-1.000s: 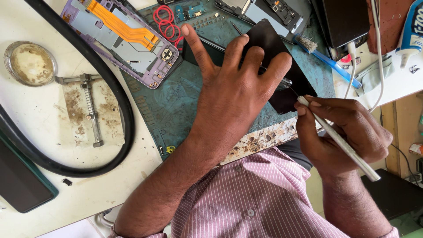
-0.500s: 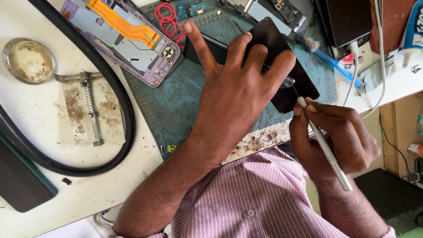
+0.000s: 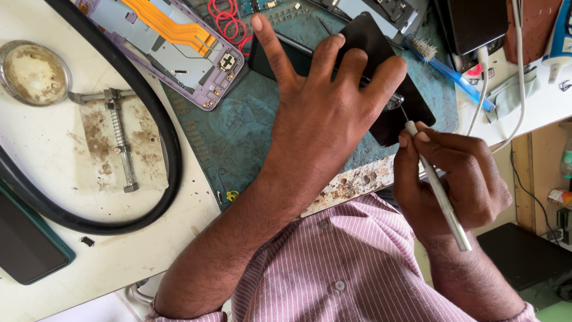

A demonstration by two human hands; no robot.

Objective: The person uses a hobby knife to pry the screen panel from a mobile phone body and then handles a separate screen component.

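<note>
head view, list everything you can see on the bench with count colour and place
black panel: 1, black, on the mat under the left hand
metal tool: 1, silver, in the right hand, tip at the panel's edge
work mat: 1, teal, bench centre
opened phone frame: 1, purple with orange flex strip, top left
red wire coil: 1, red, top centre
brush: 1, blue handle, right of panel
round dish: 1, stained, far left
black cable: 1, looping left
left hand: pressing the panel
right hand: gripping the tool
</note>
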